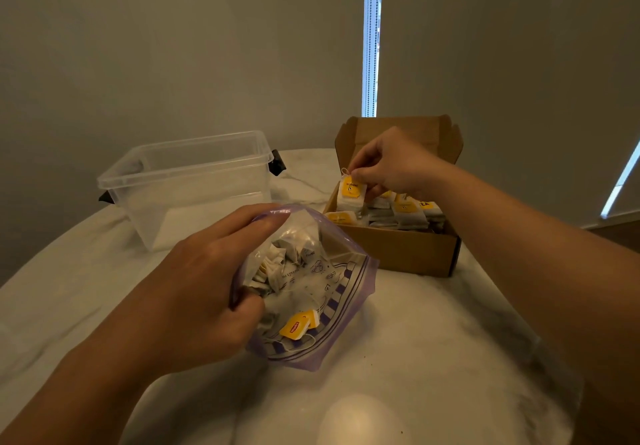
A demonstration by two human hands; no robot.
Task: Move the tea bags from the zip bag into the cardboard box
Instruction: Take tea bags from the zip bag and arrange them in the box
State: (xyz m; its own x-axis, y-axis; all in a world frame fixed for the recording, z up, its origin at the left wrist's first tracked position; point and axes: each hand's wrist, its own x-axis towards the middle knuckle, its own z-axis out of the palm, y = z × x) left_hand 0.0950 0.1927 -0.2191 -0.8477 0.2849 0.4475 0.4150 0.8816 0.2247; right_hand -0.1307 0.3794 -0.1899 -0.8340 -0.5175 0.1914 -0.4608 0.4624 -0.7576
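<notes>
My left hand (pixel 204 282) curls round the mouth of the zip bag (pixel 332 292), near centre; loose tea bags (pixel 277 261) lie inside. My right hand (pixel 391 164) pinches one tea bag (pixel 351 193) by its top over the cardboard box (pixel 408 250), far right.

Left hand (pixel 207 292) curled, right hand (pixel 391 164) pinching (arms outstretched)
</notes>
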